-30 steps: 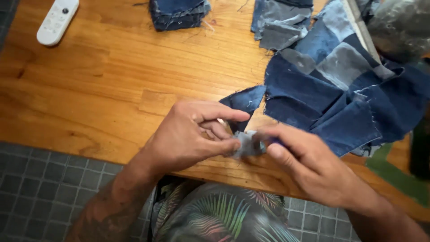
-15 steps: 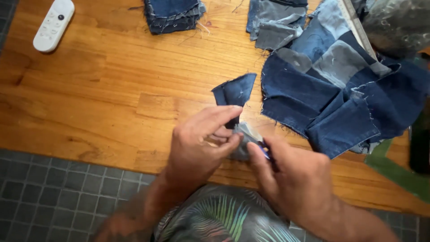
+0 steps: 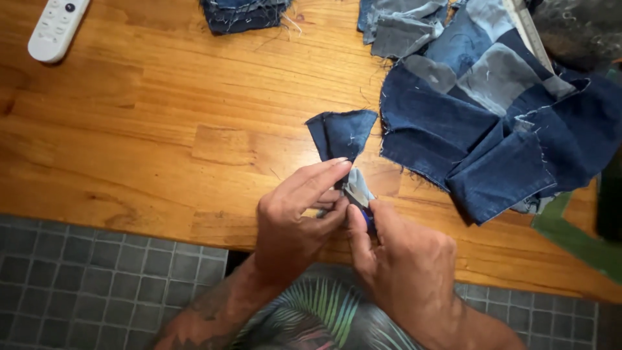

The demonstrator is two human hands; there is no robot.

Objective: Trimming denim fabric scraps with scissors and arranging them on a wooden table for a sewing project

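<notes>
Both hands pinch a small denim scrap (image 3: 342, 135) at the near edge of the desk (image 3: 162, 129): left hand (image 3: 295, 220) and right hand (image 3: 402, 266) closed on its lower end.

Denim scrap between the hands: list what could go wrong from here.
1. The left hand and right hand pinch the denim scrap close around a small blue-tipped tool; a slip might nick a finger.
2. The work sits near the wooden table edge, so a loosened grip could drop the scrap to the tiled floor.
</notes>
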